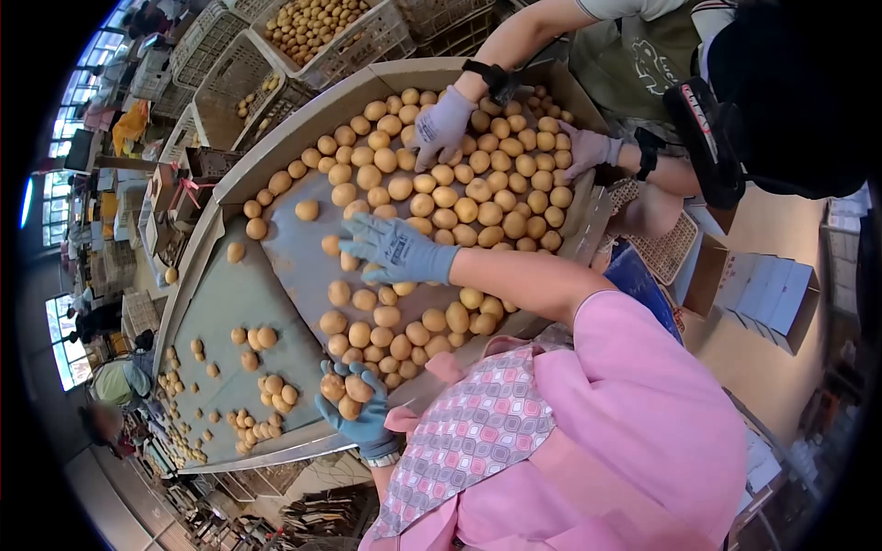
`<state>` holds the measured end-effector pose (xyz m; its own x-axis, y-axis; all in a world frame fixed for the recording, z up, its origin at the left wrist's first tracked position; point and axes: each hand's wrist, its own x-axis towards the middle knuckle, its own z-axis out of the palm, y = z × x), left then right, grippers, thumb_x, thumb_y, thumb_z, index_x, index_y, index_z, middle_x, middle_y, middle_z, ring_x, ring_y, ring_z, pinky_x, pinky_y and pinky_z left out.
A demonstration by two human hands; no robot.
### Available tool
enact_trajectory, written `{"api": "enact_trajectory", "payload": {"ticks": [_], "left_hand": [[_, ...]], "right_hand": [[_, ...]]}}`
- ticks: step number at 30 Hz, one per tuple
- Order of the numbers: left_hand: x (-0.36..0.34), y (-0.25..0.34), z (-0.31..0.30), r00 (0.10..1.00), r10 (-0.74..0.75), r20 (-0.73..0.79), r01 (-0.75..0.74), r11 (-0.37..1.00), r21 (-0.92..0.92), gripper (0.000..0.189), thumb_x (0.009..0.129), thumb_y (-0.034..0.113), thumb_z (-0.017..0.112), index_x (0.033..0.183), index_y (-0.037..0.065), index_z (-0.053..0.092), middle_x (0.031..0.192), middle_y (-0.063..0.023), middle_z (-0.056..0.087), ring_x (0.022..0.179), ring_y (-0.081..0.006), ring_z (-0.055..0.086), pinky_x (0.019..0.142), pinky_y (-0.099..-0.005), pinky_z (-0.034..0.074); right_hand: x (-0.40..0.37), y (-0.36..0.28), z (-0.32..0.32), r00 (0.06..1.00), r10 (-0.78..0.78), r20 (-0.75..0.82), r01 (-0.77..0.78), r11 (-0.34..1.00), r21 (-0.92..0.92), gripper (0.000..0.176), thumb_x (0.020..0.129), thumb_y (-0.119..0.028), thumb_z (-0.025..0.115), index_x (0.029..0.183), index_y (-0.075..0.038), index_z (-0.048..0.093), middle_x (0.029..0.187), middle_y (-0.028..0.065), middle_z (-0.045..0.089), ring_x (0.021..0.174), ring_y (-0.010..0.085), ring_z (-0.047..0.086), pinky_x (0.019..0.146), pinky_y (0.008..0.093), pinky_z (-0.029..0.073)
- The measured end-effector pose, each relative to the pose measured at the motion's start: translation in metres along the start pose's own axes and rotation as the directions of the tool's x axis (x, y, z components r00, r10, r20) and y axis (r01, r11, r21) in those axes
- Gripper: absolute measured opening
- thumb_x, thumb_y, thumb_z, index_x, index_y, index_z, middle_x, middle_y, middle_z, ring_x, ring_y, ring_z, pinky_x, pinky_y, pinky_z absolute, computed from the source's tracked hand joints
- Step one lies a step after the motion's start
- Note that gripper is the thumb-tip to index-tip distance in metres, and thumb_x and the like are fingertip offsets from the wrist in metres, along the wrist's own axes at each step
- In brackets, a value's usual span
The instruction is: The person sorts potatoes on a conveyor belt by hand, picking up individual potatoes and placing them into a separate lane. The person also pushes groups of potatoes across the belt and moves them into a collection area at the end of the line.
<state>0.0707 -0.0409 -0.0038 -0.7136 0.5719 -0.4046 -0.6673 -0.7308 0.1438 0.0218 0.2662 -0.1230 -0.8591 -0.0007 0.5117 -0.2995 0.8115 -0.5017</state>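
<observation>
My right hand (395, 248), in a blue-grey glove, lies spread and palm down over the sorting table (299, 262), its fingertips beside a few round, yellow-brown potatoes (367, 176). Nothing shows in its grasp. Nearer the table's lower edge, my left hand (367, 427), also gloved, is palm up with its fingers curled around potatoes (349, 407). More potatoes (386, 316) lie between my two hands, and a dense layer of them (489, 213) covers the surface beyond my right wrist.
Across the table, a co-worker's gloved hands (443, 126) touch potatoes. A green belt (230, 298) carries scattered potatoes at the left. Plastic crates (390, 37) stand behind the raised table rim (303, 115). Cardboard boxes (767, 289) are at the right.
</observation>
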Motion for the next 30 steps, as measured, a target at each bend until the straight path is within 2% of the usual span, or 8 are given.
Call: {"api": "enact_trajectory", "payload": {"ticks": [4, 6, 8, 14, 18, 24, 28, 30], "left_hand": [[0.004, -0.004, 0.002, 0.991, 0.118, -0.058, -0.106, 0.980, 0.171, 0.057, 0.103, 0.046, 0.061, 0.154, 0.022, 0.055, 0.147, -0.0050, 0.062, 0.140, -0.0311, 0.051, 0.117, -0.0526, 0.042], [0.007, -0.021, 0.020, 0.892, 0.377, -0.250, -0.238, 0.861, 0.449, 0.057, 0.103, 0.046, 0.061, 0.154, 0.021, 0.055, 0.147, -0.0059, 0.063, 0.142, -0.0319, 0.050, 0.120, -0.0531, 0.040], [0.001, 0.002, -0.006, 0.997, 0.046, 0.058, -0.042, 0.996, -0.075, 0.057, 0.103, 0.044, 0.062, 0.154, 0.020, 0.055, 0.146, -0.0073, 0.065, 0.146, -0.0327, 0.047, 0.123, -0.0535, 0.035], [0.000, 0.002, -0.003, 0.995, 0.081, 0.065, -0.083, 0.996, 0.023, 0.056, 0.104, 0.045, 0.060, 0.154, 0.019, 0.055, 0.148, -0.0054, 0.064, 0.144, -0.0280, 0.049, 0.124, -0.0514, 0.035], [0.002, 0.002, -0.003, 0.989, 0.048, 0.138, -0.063, 0.993, 0.104, 0.057, 0.106, 0.045, 0.057, 0.156, 0.019, 0.051, 0.152, -0.0042, 0.059, 0.144, -0.0277, 0.049, 0.121, -0.0512, 0.038], [0.004, -0.003, 0.006, 0.994, 0.003, 0.112, -0.013, 0.996, 0.087, 0.056, 0.102, 0.041, 0.064, 0.150, 0.012, 0.056, 0.149, -0.0059, 0.061, 0.145, -0.0306, 0.048, 0.122, -0.0522, 0.040], [0.004, -0.007, 0.007, 0.984, -0.010, 0.176, 0.005, 1.000, 0.028, 0.058, 0.105, 0.037, 0.060, 0.156, 0.010, 0.050, 0.153, -0.0092, 0.058, 0.146, -0.0300, 0.048, 0.126, -0.0511, 0.035], [0.001, -0.012, 0.009, 0.987, -0.025, 0.162, 0.038, 0.996, -0.079, 0.055, 0.104, 0.035, 0.062, 0.152, 0.010, 0.055, 0.149, -0.0093, 0.062, 0.144, -0.0303, 0.050, 0.125, -0.0514, 0.035]], "right_hand": [[0.046, -0.075, -0.062, 0.703, 0.133, 0.698, -0.198, 0.980, 0.012, 0.038, 0.090, -0.037, 0.068, 0.116, -0.010, 0.065, 0.134, 0.0116, 0.061, 0.124, 0.0304, 0.057, 0.098, 0.0492, 0.048], [-0.038, -0.075, -0.020, 0.854, -0.520, 0.030, 0.500, 0.835, 0.229, 0.026, 0.091, -0.030, 0.068, 0.104, -0.008, 0.066, 0.120, 0.0088, 0.065, 0.120, 0.0275, 0.059, 0.095, 0.0461, 0.050], [-0.066, -0.064, -0.031, 0.846, -0.531, -0.043, 0.517, 0.797, 0.314, 0.024, 0.090, -0.025, 0.067, 0.106, -0.007, 0.068, 0.121, 0.0102, 0.068, 0.121, 0.0306, 0.062, 0.100, 0.0440, 0.052], [-0.118, -0.025, -0.121, 0.793, 0.608, 0.035, -0.496, 0.612, 0.616, 0.052, 0.094, -0.001, 0.064, 0.145, -0.010, 0.057, 0.147, 0.0054, 0.058, 0.133, 0.0213, 0.057, 0.087, 0.0274, 0.053], [-0.184, 0.007, -0.179, 0.270, 0.963, 0.008, -0.137, 0.030, 0.990, 0.092, 0.088, 0.014, 0.059, 0.168, -0.019, 0.030, 0.171, 0.0023, 0.028, 0.153, 0.0261, 0.041, 0.075, 0.0183, 0.051], [-0.194, 0.018, -0.163, 0.296, 0.955, 0.023, 0.026, -0.032, 0.999, 0.084, 0.095, 0.011, 0.058, 0.168, -0.023, 0.033, 0.171, 0.0067, 0.032, 0.147, 0.0275, 0.049, 0.072, 0.0207, 0.052], [-0.173, -0.035, -0.107, 0.868, 0.494, 0.047, -0.496, 0.868, 0.031, 0.041, 0.099, -0.006, 0.059, 0.138, -0.018, 0.067, 0.125, 0.0050, 0.068, 0.117, 0.0219, 0.065, 0.073, 0.0312, 0.058], [-0.160, -0.055, -0.088, 0.883, 0.455, 0.113, -0.368, 0.822, -0.434, 0.020, 0.095, -0.018, 0.060, 0.112, -0.019, 0.071, 0.099, 0.0022, 0.068, 0.094, 0.0225, 0.065, 0.070, 0.0375, 0.058]]}}
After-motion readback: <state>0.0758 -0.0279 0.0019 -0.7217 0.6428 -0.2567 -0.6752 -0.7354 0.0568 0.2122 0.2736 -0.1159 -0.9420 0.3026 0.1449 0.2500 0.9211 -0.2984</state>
